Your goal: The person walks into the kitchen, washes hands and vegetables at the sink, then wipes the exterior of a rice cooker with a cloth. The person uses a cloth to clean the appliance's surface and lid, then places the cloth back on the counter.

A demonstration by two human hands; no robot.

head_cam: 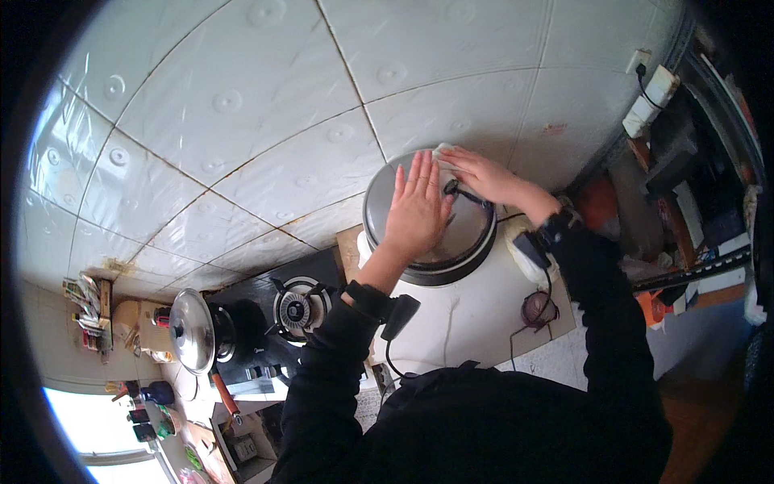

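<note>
A large round electric pan with a dark body and a domed lid stands on a pale countertop beside the tiled wall. My left hand is over the lid, palm down with its fingers stretched out; whether it presses on the lid I cannot tell. At the lid's far edge, my right hand rests on a whitish cloth, its fingers laid over it. The lid's dark handle shows between my hands. A dark cable runs from the pan's right side.
Left of the pan is a black gas hob, with a bare burner and a lidded wok with a wooden handle. A white plastic bag and a small dark red bowl lie at right. A cluttered shelf stands farther right.
</note>
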